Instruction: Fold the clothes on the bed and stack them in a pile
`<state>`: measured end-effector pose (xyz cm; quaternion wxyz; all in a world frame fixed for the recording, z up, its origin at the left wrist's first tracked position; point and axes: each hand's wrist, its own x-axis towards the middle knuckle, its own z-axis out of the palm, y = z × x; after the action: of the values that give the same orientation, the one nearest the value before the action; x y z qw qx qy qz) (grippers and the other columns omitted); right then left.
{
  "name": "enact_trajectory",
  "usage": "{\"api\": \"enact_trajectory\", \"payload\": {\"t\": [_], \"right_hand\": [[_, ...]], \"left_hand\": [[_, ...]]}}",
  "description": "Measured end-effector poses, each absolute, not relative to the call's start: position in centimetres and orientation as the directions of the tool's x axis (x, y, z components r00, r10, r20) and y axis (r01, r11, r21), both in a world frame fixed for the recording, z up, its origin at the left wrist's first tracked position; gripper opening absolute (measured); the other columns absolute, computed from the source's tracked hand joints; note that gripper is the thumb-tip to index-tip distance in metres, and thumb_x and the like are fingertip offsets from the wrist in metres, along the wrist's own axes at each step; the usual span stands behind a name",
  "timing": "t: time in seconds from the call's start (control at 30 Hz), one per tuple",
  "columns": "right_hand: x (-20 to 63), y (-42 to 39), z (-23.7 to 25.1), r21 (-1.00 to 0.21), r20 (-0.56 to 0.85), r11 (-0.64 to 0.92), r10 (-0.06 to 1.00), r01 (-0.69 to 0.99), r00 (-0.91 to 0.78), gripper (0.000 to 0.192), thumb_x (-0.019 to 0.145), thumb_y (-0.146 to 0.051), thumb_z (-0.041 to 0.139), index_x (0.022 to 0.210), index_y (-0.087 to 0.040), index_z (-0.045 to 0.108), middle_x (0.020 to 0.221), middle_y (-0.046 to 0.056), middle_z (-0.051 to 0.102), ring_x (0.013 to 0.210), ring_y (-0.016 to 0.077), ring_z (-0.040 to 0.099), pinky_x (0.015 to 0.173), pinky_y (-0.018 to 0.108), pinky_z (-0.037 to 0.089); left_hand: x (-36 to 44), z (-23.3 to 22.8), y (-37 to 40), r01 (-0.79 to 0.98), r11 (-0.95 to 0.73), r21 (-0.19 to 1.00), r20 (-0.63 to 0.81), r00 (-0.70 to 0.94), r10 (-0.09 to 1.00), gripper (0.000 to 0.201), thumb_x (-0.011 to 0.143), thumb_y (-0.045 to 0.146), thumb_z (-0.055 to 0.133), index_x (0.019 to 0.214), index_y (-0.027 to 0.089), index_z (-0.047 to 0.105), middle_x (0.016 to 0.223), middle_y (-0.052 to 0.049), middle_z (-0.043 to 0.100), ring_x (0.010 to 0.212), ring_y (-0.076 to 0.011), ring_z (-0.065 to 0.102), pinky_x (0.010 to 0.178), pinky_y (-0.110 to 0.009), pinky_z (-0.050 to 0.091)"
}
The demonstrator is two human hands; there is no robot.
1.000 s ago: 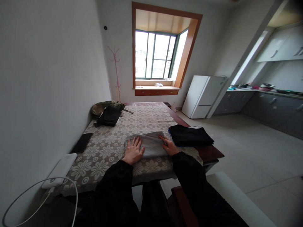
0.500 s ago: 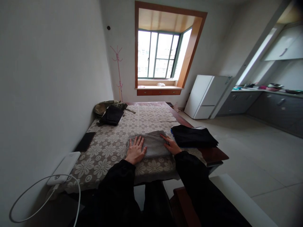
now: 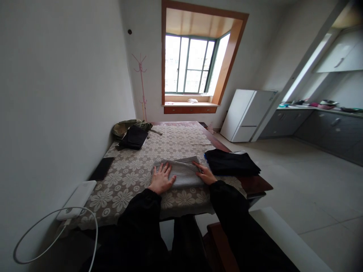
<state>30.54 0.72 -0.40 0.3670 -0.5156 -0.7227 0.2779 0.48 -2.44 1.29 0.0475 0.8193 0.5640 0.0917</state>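
Observation:
A folded grey piece of cloth [image 3: 184, 174], which looks like a garment, lies flat on the table near its front edge. My left hand [image 3: 162, 179] rests on its left side, fingers spread and palm down. On its right side lies my right hand [image 3: 204, 174], the fingers stretched out over the upper right part. Some of that hand's fingers are bunched near the cloth's edge. Just right of the grey cloth sits a folded black garment stack [image 3: 231, 163], with a bit of blue showing at its left edge.
A flowered lace tablecloth [image 3: 130, 179] covers the table. Along the left wall are a white power bank [image 3: 76, 200] with a looped cable, a dark phone [image 3: 102, 169], a black folded item [image 3: 133, 137] and a green bag [image 3: 121, 128]. A white fridge [image 3: 245, 115] stands beyond.
Both hands stay on the grey cloth in nearly the same places. The upper layer of the cloth has shifted slightly, with a fold line now showing between the hands.

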Motion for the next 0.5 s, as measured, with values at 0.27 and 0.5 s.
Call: {"api": "enact_trajectory", "payload": {"t": [0.27, 0.5], "right_hand": [[31.2, 1.3, 0.0, -0.791, 0.185, 0.303, 0.947, 0.531, -0.264, 0.072, 0.072, -0.026, 0.062, 0.144, -0.017, 0.062, 0.152, 0.01, 0.057, 0.144, 0.0342, 0.046, 0.124, 0.049, 0.028], [30.4, 1.4, 0.8, -0.607, 0.107, 0.282, 0.955, 0.743, -0.275, 0.079, 0.072, -0.017, 0.055, 0.15, -0.011, 0.052, 0.156, 0.018, 0.049, 0.148, 0.0309, 0.041, 0.125, 0.046, 0.028]], "left_hand": [[0.3, 1.4, -2.7, 0.919, -0.353, 0.173, 0.107, 0.339, 0.935, 0.077, 0.099, 0.067, 0.019, 0.163, 0.026, 0.029, 0.173, -0.003, 0.019, 0.16, -0.0319, 0.008, 0.125, -0.065, 0.005], [0.3, 1.5, -2.7, 0.916, -0.356, 0.182, 0.107, 0.342, 0.934, 0.076, 0.099, 0.067, 0.023, 0.162, 0.027, 0.032, 0.171, -0.004, 0.024, 0.16, -0.033, 0.011, 0.125, -0.066, 0.004]]}}
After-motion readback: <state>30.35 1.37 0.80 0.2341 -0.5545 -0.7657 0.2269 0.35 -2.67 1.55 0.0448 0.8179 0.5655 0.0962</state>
